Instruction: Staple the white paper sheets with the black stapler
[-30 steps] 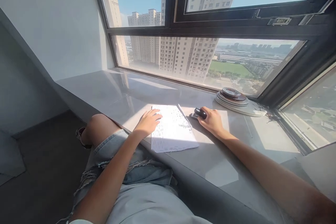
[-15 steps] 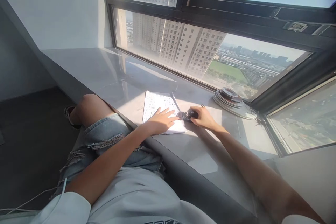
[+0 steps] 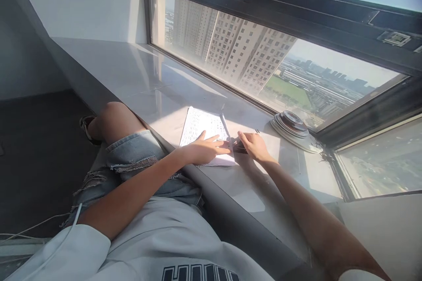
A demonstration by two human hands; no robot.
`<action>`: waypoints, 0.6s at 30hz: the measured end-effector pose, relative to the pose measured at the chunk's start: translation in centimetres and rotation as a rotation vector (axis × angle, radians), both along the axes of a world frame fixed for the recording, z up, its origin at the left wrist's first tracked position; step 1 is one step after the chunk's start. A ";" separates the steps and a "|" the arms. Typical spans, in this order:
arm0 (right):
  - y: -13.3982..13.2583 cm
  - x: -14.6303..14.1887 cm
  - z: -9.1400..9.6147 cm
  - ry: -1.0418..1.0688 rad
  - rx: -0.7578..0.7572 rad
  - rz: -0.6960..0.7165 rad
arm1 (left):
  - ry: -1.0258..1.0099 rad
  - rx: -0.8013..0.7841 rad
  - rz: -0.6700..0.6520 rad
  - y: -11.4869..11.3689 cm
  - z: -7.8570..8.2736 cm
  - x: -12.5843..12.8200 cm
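White sheets covered with rows of dark marks [image 3: 201,125] lie on the window sill in front of me. My left hand [image 3: 206,150] rests on their lower part with fingers stretched toward the right edge. At that edge a black tool that looks like a stapler [image 3: 240,149] meets the paper, mostly hidden by my fingers. My right hand [image 3: 253,145] is closed round it, thumb on top. A slim pale pen-like stick [image 3: 225,123] lies along the right side of the sheets.
A stack of plates or lids [image 3: 292,125] stands at the right by the window frame. A small dark item [image 3: 257,131] lies behind my right hand. The sill's front edge [image 3: 231,197] runs beside my legs. A white cable [image 3: 74,221] hangs at lower left.
My left fingers have moved right, closer to the black tool. My right hand has pressed lower over the tool, which shows less. The view has shifted slightly.
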State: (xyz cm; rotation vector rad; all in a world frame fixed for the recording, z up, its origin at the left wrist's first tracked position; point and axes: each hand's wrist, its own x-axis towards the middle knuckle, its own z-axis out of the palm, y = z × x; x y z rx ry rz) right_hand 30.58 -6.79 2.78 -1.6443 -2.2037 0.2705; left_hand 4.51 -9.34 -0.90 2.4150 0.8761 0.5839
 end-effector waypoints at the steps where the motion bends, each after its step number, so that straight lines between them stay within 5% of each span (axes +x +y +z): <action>1: 0.0 -0.1 -0.1 -0.017 0.035 -0.009 | 0.037 0.015 -0.009 -0.1 -0.2 0.2; 9: -0.7 -0.7 0.1 -0.024 0.076 -0.046 | 0.356 0.204 -0.042 -1.0 0.1 0.5; 18: -0.6 -0.7 -0.5 -0.076 0.108 -0.103 | 0.395 0.293 -0.023 -1.4 0.1 -0.1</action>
